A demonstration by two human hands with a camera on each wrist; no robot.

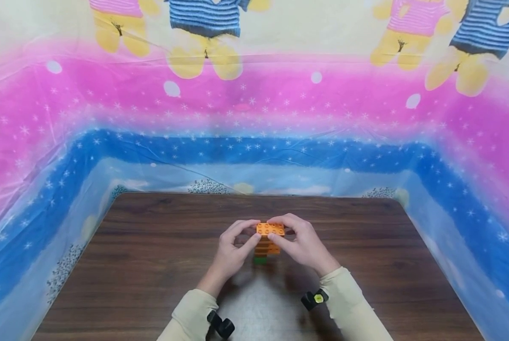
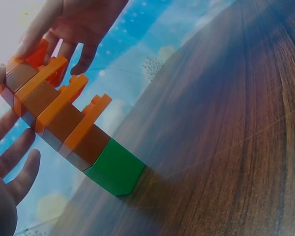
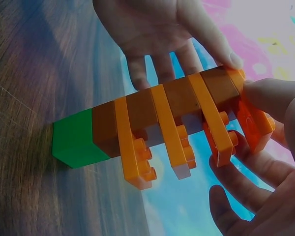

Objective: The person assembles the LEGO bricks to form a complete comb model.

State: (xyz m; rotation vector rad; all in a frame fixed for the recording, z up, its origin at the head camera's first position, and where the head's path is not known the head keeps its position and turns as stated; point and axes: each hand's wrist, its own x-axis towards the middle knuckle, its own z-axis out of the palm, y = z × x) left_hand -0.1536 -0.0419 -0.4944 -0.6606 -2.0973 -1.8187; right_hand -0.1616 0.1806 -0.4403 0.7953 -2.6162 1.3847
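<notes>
A tower of toy building bricks stands upright on the table. Its base is a green brick (image 2: 117, 169), with brown bricks (image 3: 142, 109) and thin orange bricks (image 3: 172, 132) alternating above it. The orange ones jut out to one side, studs up. At the top is a studded orange brick (image 1: 270, 229). My left hand (image 1: 232, 250) pinches its left end between thumb and fingers. On its right end my right hand (image 1: 303, 240) has a similar pinch; lower fingers of both hands spread beside the tower. The tower's far face is hidden in the head view.
The dark wood-grain table (image 1: 160, 265) reaches back to a printed cloth (image 1: 254, 151) that hangs around its far and side edges. A small black device (image 1: 221, 325) is on the left wrist, another (image 1: 314, 299) on the right.
</notes>
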